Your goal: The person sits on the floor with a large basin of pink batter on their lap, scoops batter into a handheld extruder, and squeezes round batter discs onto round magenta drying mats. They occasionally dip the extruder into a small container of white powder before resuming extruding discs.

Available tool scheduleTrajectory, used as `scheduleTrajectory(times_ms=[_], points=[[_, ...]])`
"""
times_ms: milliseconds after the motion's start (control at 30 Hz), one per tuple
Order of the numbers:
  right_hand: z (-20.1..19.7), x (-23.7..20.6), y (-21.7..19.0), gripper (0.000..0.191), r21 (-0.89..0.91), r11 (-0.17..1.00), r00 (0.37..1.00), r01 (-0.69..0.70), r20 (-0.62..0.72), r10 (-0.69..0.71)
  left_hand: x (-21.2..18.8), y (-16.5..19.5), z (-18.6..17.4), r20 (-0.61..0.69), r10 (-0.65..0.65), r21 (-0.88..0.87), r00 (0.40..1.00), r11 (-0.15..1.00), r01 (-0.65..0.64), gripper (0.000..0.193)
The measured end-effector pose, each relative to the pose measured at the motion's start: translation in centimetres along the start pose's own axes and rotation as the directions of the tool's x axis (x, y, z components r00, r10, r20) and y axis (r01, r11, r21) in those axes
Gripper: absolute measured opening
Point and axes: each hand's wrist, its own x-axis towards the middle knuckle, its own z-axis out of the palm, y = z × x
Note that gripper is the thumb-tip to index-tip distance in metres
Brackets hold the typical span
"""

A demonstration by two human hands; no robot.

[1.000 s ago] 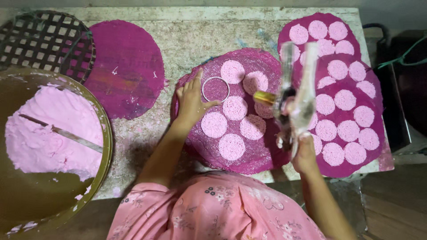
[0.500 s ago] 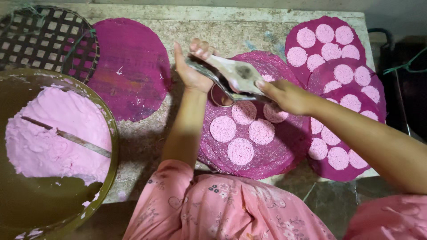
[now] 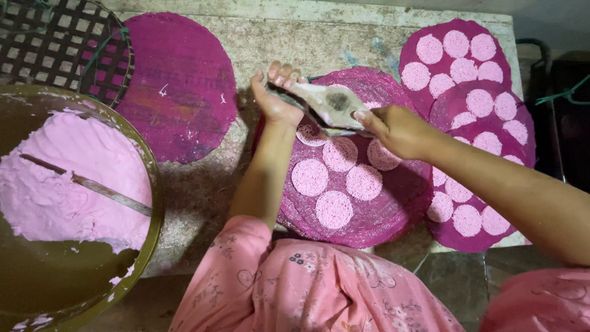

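My left hand point(image 3: 276, 101) is raised palm-up over the far edge of a round magenta mat point(image 3: 393, 209) and grips a thin dark ring mould point(image 3: 289, 92). My right hand point(image 3: 396, 129) holds a flat pale spatula point(image 3: 329, 101) smeared with pink batter, its blade lying across the ring and my left fingers. Several round pink batter discs point(image 3: 310, 177) sit on the mat below both hands. The disc nearest my left wrist, a lacy one point(image 3: 309, 135), is partly hidden by that wrist.
At the left stands a big bowl point(image 3: 150, 203) of pink batter point(image 3: 55, 190) with a stick point(image 3: 92, 184) in it. A woven tray point(image 3: 55, 43) and a bare magenta mat point(image 3: 178, 92) lie behind it. Disc-covered mats point(image 3: 455, 55) overlap on the right, near the table edge.
My left hand lifted off the mat with the ring. My right hand swung the spatula from upright at the right over to lie across the ring at my left hand.
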Motion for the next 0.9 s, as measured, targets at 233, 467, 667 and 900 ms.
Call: scheduleTrajectory(times_ms=[233,467,667,900], points=[[1.0,1.5,-0.7,0.066,-0.052,0.997,0.986,-0.062,-0.161,0.053,2.2,1.3,2.1,0.14,0.018,0.112,0.99,0.993,-0.034,0.033],[3.1,1.8,-1.2,0.065,0.093,0.996,0.997,0.015,-0.082,-0.008,1.2,3.3,2.3,0.014,0.043,0.19,0.999,0.981,-0.045,0.032],[0.9,1.3,0.1,0.063,-0.008,0.999,0.995,-0.041,-0.09,0.04,1.4,0.7,2.5,-0.228,0.037,0.07,0.973,0.997,-0.021,0.031],[1.3,1.6,0.1,0.061,0.098,0.994,0.976,0.044,-0.215,-0.022,3.3,0.9,3.6,-0.172,0.106,0.206,0.979,0.976,-0.07,0.031]])
